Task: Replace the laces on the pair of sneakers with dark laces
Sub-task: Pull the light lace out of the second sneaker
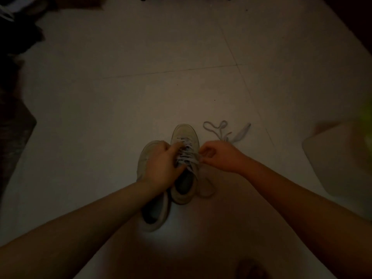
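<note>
Two pale sneakers stand side by side on the floor, toes pointing away. The right sneaker [186,135] carries a light lace [186,153] through its eyelets. My left hand [161,164] lies over the left sneaker [146,158], its fingers reaching onto the right sneaker's lacing and its thumb at the tongue. My right hand [218,156] pinches the lace at the right sneaker's right side. One end of that lace loops on the floor beside the heel. A loose light lace [223,129] lies on the floor just beyond my right hand.
The floor is pale tile with seams running across and diagonally. A pale flat object [338,158] lies at the right. Dark objects and furniture [14,97] crowd the left edge. The scene is dim.
</note>
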Demonstrator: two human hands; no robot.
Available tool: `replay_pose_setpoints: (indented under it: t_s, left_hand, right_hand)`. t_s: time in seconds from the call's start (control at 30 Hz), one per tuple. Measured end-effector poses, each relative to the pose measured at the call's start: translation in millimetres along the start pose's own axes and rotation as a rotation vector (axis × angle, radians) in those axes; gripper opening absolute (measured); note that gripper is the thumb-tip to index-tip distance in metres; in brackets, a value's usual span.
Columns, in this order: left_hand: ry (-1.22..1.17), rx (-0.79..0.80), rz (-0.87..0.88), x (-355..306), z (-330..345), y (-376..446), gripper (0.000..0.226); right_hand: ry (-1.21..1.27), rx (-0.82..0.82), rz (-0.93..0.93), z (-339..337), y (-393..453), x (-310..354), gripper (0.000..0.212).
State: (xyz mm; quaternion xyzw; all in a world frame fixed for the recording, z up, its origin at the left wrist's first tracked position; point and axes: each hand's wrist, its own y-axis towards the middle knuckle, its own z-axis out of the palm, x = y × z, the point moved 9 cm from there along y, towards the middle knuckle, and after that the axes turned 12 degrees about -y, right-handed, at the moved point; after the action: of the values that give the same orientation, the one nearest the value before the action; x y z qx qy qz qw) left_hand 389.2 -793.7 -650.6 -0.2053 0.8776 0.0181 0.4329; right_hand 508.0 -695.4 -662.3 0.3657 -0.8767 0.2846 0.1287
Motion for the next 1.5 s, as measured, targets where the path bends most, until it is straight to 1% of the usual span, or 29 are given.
replay_pose_setpoints:
  t_s: [0.03,0.1,0.13,0.2,0.23,0.27,0.33,0.37,0.4,0.43,0.5,0.57,0.6,0.7,0.73,0.8,0.83,0.93,0.97,1.03,1.1,1.13,1.2,1.27,1.33,1.37,1.43,1.5]
  left_hand:
    - [0.064,0.002,0.004,3,-1,5,0.04]
    - [0.11,-0.009,0.031,4,-3,8,0.025]
    - [0.128,-0.007,0.075,0,-2,7,0.021]
    - [0.129,0.009,0.14,-3,0,9,0.017]
    - [0.087,0.023,0.131,-1,1,11,0.015]
    - [0.021,0.042,0.084,5,2,15,0.014]
    - [-0.155,0.1,-0.08,23,5,22,0.017]
    - [-0.232,0.117,-0.136,30,6,24,0.018]
    - [-0.278,0.125,-0.145,32,6,25,0.019]
    - [-0.269,0.123,-0.101,29,4,25,0.021]
    - [-0.081,0.128,0.087,12,-1,20,0.027]
    - [0.144,0.163,0.287,-5,4,10,0.031]
    - [0.244,0.179,0.35,-7,7,5,0.031]
    - [0.487,0.167,0.43,-7,14,-2,0.03]
    - [0.546,0.149,0.444,-8,15,-3,0.029]
    - [0.632,0.112,0.485,-18,15,-7,0.02]
    - [0.658,0.103,0.489,-20,17,-7,0.017]
    - [0.654,0.137,0.462,-30,22,-6,0.029]
    - [0.615,0.158,0.433,-31,23,-4,0.029]
    - [0.488,0.22,0.275,-21,26,2,0.025]
    - [0.275,0.253,0.143,-17,22,8,0.016]
    - [0.131,0.251,0.088,-16,16,11,0.015]
    - [-0.132,0.254,-0.012,-10,6,16,0.013]
    - [-0.337,0.276,-0.146,4,2,17,0.015]
    - [-0.585,0.306,-0.277,14,8,14,0.01]
    - [-0.686,0.322,-0.321,15,10,11,0.006]
    - [-0.805,0.37,-0.363,9,14,7,0.006]
    - [-0.902,0.417,-0.377,-2,17,3,0.014]
  right_hand:
    - [0.067,-0.022,-0.021,1,1,6,0.022]
    - [0.118,0.024,-0.059,8,2,17,0.026]
    - [0.122,0.045,-0.072,12,2,21,0.028]
    - [0.129,0.011,-0.087,12,1,24,0.025]
    - [0.138,-0.034,-0.095,9,0,25,0.02]
    - [0.134,-0.078,-0.107,5,-2,26,0.015]
    - [0.076,-0.128,-0.146,-1,-7,31,0.01]
    - [0.025,-0.123,-0.171,0,-9,34,0.008]
    - [-0.034,-0.094,-0.188,4,-10,37,0.008]
    - [-0.096,-0.067,-0.2,9,-11,39,0.012]
    - [-0.216,-0.053,-0.205,17,-12,40,0.021]
    - [-0.292,-0.099,-0.238,21,-13,42,0.027]
    - [-0.331,-0.117,-0.257,23,-14,44,0.028]
    - [-0.483,-0.173,-0.325,25,-16,53,0.022]
    - [-0.48,-0.18,-0.326,26,-17,53,0.02]
    - [-0.451,-0.226,-0.333,25,-19,54,0.018]
    - [-0.446,-0.252,-0.344,24,-20,55,0.018]
    - [-0.451,-0.297,-0.352,21,-25,59,0.023]
    - [-0.446,-0.304,-0.348,21,-25,59,0.025]
    - [-0.44,-0.305,-0.329,22,-25,59,0.027]
    - [-0.425,-0.288,-0.314,24,-25,58,0.024]
    - [-0.406,-0.273,-0.296,23,-24,57,0.021]
    - [-0.318,-0.254,-0.214,19,-20,47,0.018]
    - [-0.169,-0.239,-0.096,15,-15,34,0.016]
    - [-0.042,-0.235,-0.054,12,-13,29,0.011]
    - [-0.028,-0.239,-0.055,12,-12,30,0.012]
    - [-0.018,-0.24,-0.045,15,-9,31,0.015]
    - [0.052,-0.227,-0.036,18,-8,35,0.03]
